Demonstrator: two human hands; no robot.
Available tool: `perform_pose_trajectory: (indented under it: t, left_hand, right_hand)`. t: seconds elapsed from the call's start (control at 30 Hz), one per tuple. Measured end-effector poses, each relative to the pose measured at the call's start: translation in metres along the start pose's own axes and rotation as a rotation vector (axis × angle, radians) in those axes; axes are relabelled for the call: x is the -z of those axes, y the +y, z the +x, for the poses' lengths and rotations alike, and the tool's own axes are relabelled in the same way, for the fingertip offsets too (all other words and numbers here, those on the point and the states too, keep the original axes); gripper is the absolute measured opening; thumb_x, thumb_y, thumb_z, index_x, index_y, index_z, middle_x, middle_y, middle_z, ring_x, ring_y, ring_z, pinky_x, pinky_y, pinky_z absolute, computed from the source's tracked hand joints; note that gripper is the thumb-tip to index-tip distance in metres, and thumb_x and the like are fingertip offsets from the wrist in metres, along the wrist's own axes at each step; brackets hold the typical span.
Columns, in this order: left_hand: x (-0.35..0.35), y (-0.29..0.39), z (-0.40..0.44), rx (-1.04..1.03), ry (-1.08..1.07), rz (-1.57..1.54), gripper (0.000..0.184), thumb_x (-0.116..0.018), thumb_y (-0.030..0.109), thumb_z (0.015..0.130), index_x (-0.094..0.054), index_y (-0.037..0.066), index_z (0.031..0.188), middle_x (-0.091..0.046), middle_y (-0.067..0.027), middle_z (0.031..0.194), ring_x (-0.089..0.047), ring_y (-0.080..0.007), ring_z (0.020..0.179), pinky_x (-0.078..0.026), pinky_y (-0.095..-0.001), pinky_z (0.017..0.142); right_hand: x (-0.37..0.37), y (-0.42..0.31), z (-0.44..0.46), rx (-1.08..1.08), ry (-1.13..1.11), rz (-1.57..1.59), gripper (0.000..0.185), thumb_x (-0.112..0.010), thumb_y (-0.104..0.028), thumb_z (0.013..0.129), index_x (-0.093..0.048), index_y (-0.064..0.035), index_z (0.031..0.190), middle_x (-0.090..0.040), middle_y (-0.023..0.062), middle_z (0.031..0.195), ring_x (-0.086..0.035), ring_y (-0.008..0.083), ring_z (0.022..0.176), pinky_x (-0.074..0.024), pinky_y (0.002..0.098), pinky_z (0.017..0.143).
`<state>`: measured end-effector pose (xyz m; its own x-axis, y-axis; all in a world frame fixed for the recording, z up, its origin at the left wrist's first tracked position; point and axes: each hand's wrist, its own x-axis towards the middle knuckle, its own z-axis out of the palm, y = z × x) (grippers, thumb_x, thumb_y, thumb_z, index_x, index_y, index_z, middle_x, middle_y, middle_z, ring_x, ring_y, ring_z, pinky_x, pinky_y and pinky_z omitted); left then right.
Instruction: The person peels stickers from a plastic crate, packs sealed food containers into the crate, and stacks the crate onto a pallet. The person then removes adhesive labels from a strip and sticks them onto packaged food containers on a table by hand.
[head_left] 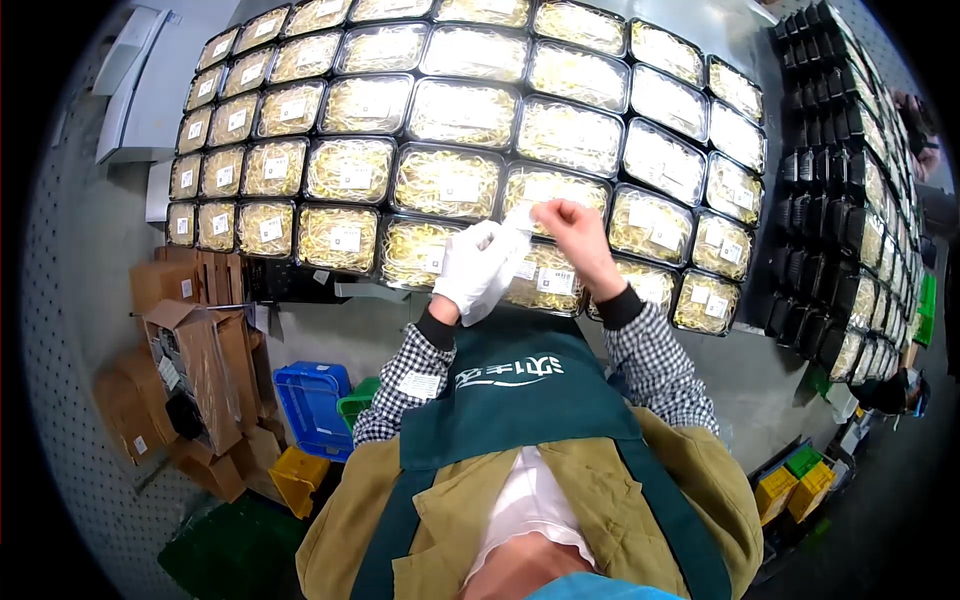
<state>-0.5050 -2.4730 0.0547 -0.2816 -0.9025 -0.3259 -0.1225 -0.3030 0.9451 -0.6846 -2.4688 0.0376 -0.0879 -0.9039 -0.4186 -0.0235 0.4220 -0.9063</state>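
My left hand (470, 266), in a white glove, is closed in front of me above the near row of trays. A thin, crumpled white piece (517, 232) runs from it toward my right hand; whether it is a label strip or glove fabric I cannot tell. My bare right hand (577, 236) pinches the upper end of this piece with its fingertips. Below both hands sit black trays of bean sprouts (447, 182) under clear film, with small white labels. One such labelled tray (545, 283) lies just under the gap between my hands.
Rows of sprout trays cover the metal table (752, 240). Tall stacks of black trays (835, 200) stand at the right. Cardboard boxes (200, 370), a blue crate (312, 400) and a yellow crate (298, 478) are on the floor at left. More yellow crates (795, 490) stand lower right.
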Motion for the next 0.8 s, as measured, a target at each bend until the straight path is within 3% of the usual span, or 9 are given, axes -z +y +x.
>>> perform_pose_trajectory:
  t: [0.1,0.13,0.27,0.33,0.43,0.57,0.7,0.73,0.8]
  left_hand:
    - [0.018,0.006,-0.012,0.116,-0.197,-0.047,0.016,-0.061,0.013,0.088,-0.061,0.0,0.079,-0.058,-0.0019,0.06,-0.05,-0.0061,0.044,-0.037,-0.0204,0.039]
    - [0.024,0.008,-0.017,0.146,-0.248,-0.044,0.016,-0.061,0.014,0.088,-0.061,-0.001,0.08,-0.059,-0.0027,0.061,-0.052,-0.0066,0.045,-0.039,-0.0203,0.039]
    - [0.056,0.014,-0.056,0.272,-0.198,-0.036,0.021,-0.06,0.014,0.089,-0.065,-0.003,0.099,-0.067,-0.0077,0.089,-0.062,-0.0092,0.078,-0.049,-0.0207,0.069]
    - [0.089,-0.008,-0.079,0.335,-0.172,0.001,0.021,-0.06,0.013,0.089,-0.065,-0.003,0.102,-0.067,-0.0073,0.091,-0.063,-0.0107,0.082,-0.049,-0.0198,0.07]
    - [0.124,-0.042,-0.107,0.48,0.136,-0.059,0.015,-0.06,0.009,0.088,-0.065,-0.001,0.098,-0.067,-0.0058,0.087,-0.062,-0.0083,0.074,-0.049,-0.0191,0.064]
    - [0.107,-0.019,-0.089,0.29,0.371,-0.108,0.009,-0.061,0.007,0.088,-0.064,-0.002,0.089,-0.064,-0.0046,0.077,-0.06,-0.0081,0.069,-0.047,-0.0197,0.059]
    - [0.062,0.029,-0.043,0.062,0.348,-0.273,0.013,-0.065,0.008,0.086,-0.058,0.001,0.078,-0.06,-0.004,0.069,-0.052,-0.0065,0.048,-0.039,-0.0198,0.041]
    - [0.05,0.045,-0.03,0.045,0.346,-0.172,0.019,-0.062,0.011,0.088,-0.055,0.003,0.073,-0.056,-0.0023,0.063,-0.045,-0.0051,0.045,-0.034,-0.0184,0.04]
    - [0.032,0.047,-0.001,-0.11,0.316,-0.038,0.017,-0.063,0.011,0.087,-0.057,0.003,0.074,-0.057,-0.0018,0.066,-0.051,-0.0054,0.054,-0.041,-0.019,0.049]
  right_hand:
    - [0.032,0.007,0.083,0.263,0.388,-0.465,0.025,-0.061,-0.029,0.086,-0.064,-0.0049,0.082,-0.065,0.0096,0.076,-0.06,0.0239,0.067,-0.0447,0.0345,0.062]
    - [0.042,0.023,0.116,0.543,0.53,-0.667,0.025,-0.064,-0.032,0.084,-0.063,-0.0068,0.08,-0.063,0.0077,0.075,-0.058,0.0283,0.072,-0.042,0.0402,0.067]
    - [0.035,0.036,0.161,0.571,0.626,-1.086,0.029,-0.07,-0.039,0.077,-0.061,-0.0118,0.08,-0.056,0.0053,0.085,-0.051,0.0247,0.088,-0.0341,0.0406,0.078]
    - [0.031,0.039,0.164,0.589,0.638,-1.1,0.032,-0.071,-0.04,0.075,-0.06,-0.0116,0.084,-0.054,0.0057,0.086,-0.05,0.0249,0.087,-0.0332,0.0407,0.078]
    - [0.031,0.035,0.159,0.55,0.631,-1.087,0.03,-0.068,-0.035,0.079,-0.059,-0.0105,0.094,-0.056,0.0056,0.087,-0.052,0.0248,0.09,-0.0335,0.0412,0.08]
    - [0.052,0.048,0.178,0.622,0.644,-0.854,0.019,-0.059,-0.018,0.084,-0.059,-0.011,0.102,-0.06,0.0062,0.093,-0.055,0.0243,0.094,-0.0384,0.04,0.08]
    - [0.101,0.01,0.201,0.556,0.88,-0.93,0.015,-0.059,-0.017,0.084,-0.062,-0.0127,0.098,-0.059,0.0066,0.092,-0.054,0.0274,0.092,-0.0402,0.0412,0.078]
    - [0.114,0.003,0.213,0.555,0.949,-0.969,0.014,-0.06,-0.017,0.084,-0.063,-0.0132,0.097,-0.058,0.0066,0.092,-0.053,0.0282,0.091,-0.0405,0.0413,0.078]
    - [0.131,-0.007,0.238,0.668,0.861,-0.913,0.011,-0.061,-0.019,0.083,-0.064,-0.0144,0.093,-0.059,0.0066,0.093,-0.053,0.0276,0.094,-0.0411,0.0414,0.078]
